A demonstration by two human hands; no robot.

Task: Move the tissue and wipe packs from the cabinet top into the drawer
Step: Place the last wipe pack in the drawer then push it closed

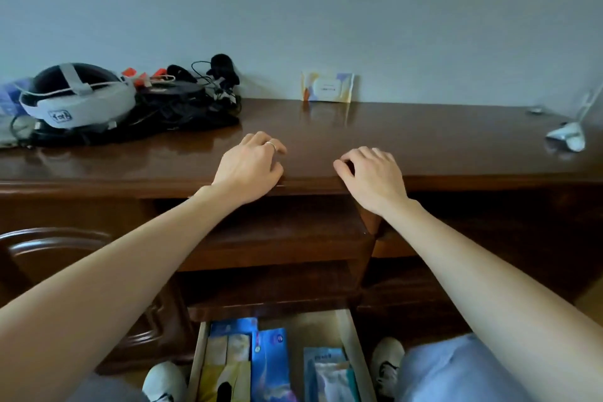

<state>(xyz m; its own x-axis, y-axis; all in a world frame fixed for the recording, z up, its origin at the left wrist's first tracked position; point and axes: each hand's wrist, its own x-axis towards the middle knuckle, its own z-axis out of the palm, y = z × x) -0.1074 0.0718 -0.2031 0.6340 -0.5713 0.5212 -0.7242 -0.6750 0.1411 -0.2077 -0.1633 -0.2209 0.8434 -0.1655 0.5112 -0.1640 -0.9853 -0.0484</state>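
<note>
One pale wipe pack (327, 87) with a white lid stands upright against the wall at the back of the dark wooden cabinet top (424, 134). My left hand (251, 166) and my right hand (372, 176) rest on the top's front edge, fingers curled, nothing in either. The wipe pack is well beyond both hands. Below, between my feet, the light wooden drawer (355, 352) is pulled out. It holds blue tissue packs (270, 365), a yellow pack (225, 369) and a teal pack (329, 375) lying side by side.
A white and grey headset (75, 98) sits on a heap of black cables and straps (182, 108) at the left of the top. A small white object (567, 137) lies at the far right. A carved cabinet door (65, 254) is at lower left.
</note>
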